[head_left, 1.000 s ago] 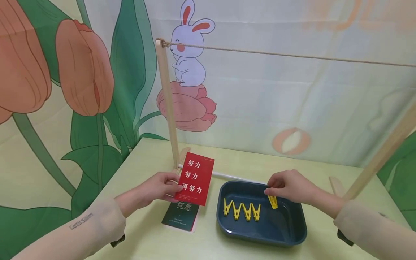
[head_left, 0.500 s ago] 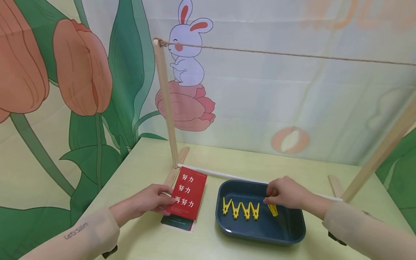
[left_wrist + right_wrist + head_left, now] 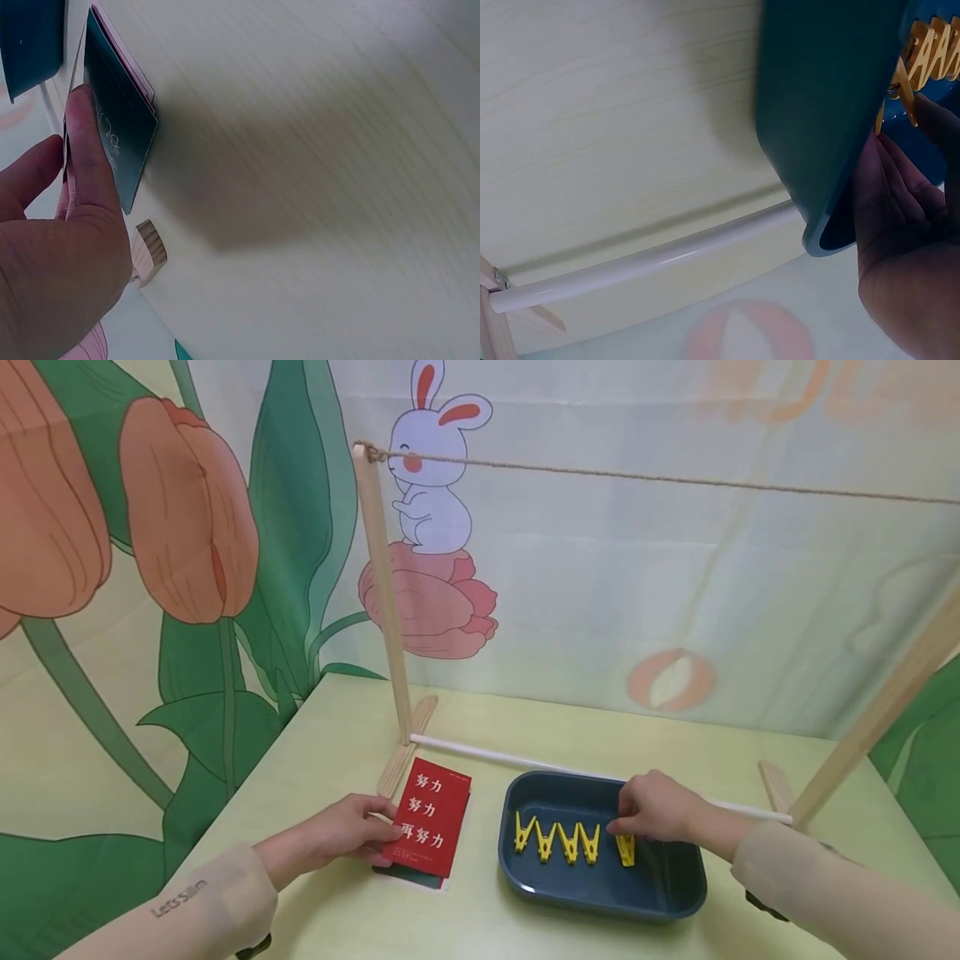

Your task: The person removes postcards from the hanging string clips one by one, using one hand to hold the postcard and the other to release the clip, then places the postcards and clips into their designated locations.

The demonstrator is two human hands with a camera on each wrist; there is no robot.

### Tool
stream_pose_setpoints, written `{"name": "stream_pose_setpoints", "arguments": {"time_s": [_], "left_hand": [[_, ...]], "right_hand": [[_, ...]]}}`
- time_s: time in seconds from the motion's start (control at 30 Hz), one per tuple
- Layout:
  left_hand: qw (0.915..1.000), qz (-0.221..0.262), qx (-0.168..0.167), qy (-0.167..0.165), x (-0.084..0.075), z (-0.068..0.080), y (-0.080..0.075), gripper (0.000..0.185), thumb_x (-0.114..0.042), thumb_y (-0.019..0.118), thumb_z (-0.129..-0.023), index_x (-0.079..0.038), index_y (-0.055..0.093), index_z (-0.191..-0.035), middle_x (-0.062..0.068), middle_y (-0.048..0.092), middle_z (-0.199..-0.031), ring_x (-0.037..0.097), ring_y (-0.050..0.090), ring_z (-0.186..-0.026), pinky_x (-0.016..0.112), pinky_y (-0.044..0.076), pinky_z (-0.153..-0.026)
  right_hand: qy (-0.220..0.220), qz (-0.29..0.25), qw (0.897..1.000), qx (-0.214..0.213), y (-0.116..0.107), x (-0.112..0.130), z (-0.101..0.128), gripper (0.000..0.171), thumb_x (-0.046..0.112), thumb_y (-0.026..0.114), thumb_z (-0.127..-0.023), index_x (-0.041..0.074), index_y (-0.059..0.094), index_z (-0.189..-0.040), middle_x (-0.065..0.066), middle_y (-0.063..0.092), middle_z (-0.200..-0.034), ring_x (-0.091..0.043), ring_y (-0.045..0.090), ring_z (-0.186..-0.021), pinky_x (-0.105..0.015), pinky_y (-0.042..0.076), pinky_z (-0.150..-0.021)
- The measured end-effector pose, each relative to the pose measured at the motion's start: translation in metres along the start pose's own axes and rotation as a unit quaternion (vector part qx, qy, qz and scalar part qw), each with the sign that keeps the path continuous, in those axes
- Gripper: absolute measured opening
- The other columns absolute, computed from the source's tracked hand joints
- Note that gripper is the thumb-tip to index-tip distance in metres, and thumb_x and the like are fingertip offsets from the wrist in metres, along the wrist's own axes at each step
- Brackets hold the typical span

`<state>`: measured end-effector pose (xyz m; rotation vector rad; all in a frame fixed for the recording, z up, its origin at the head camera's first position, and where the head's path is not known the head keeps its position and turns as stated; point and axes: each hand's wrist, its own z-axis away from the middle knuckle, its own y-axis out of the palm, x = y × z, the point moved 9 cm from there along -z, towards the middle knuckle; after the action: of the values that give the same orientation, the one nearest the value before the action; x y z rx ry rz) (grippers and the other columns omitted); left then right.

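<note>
My left hand (image 3: 377, 838) pinches a red card (image 3: 431, 814) with white characters by its left edge, thumb on top. The card lies low over a dark green card (image 3: 417, 877) on the table; in the left wrist view my thumb (image 3: 90, 150) rests along the dark green card (image 3: 124, 139). My right hand (image 3: 621, 832) reaches into a dark blue tray (image 3: 675, 902) and pinches a yellow clothespin (image 3: 626, 851). That pin stands just right of a row of several yellow clothespins (image 3: 557, 843). In the right wrist view the clothespins (image 3: 930, 49) show past the tray wall (image 3: 825, 112).
A wooden frame with a left post (image 3: 382, 593) and a slanted right post (image 3: 877, 727) carries a twine line (image 3: 637, 478) overhead. A white rod (image 3: 487, 752) lies along the table behind the tray. A printed backdrop closes the back and left.
My left hand has brought the red card down from upright to nearly flat over the green card. My right hand has lowered its clothespin into the tray beside the row.
</note>
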<state>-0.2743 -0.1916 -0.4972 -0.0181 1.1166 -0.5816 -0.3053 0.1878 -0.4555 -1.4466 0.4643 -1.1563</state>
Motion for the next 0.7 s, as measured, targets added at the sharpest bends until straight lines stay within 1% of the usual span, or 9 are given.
{"name": "stream_pose_setpoints", "arguments": {"time_s": [0.23, 0.47, 0.7], "left_hand": [[0.9996, -0.023, -0.009, -0.010, 0.007, -0.002, -0.001, 0.033, -0.011, 0.074, -0.101, 0.004, 0.066, -0.129, 0.010, 0.077, -0.105, 0.021, 0.076, -0.088, 0.031, 0.066, -0.076], [0.9989, -0.047, 0.000, -0.007, 0.010, -0.003, -0.001, 0.033, -0.013, 0.074, -0.101, 0.004, 0.065, -0.128, 0.010, 0.078, -0.103, 0.023, 0.077, -0.083, 0.032, 0.066, -0.077], [0.9986, -0.052, 0.007, -0.005, 0.011, 0.000, 0.001, 0.031, -0.009, 0.074, -0.100, 0.006, 0.064, -0.125, 0.011, 0.078, -0.100, 0.023, 0.077, -0.077, 0.034, 0.067, -0.075]], "right_hand": [[0.006, 0.017, 1.000, 0.002, 0.003, -0.001, -0.002, 0.029, 0.029, 0.086, -0.091, 0.015, 0.072, -0.069, 0.011, 0.059, -0.055, -0.006, 0.055, -0.050, -0.024, 0.049, -0.051], [0.007, 0.026, 1.000, 0.004, 0.005, -0.001, -0.004, 0.034, 0.030, 0.085, -0.092, 0.015, 0.070, -0.066, 0.011, 0.058, -0.052, -0.006, 0.056, -0.048, -0.024, 0.048, -0.051], [0.018, 0.032, 0.999, 0.010, 0.009, -0.001, -0.009, 0.039, 0.029, 0.084, -0.093, 0.014, 0.068, -0.061, 0.012, 0.054, -0.047, -0.007, 0.055, -0.044, -0.024, 0.048, -0.050]]}}
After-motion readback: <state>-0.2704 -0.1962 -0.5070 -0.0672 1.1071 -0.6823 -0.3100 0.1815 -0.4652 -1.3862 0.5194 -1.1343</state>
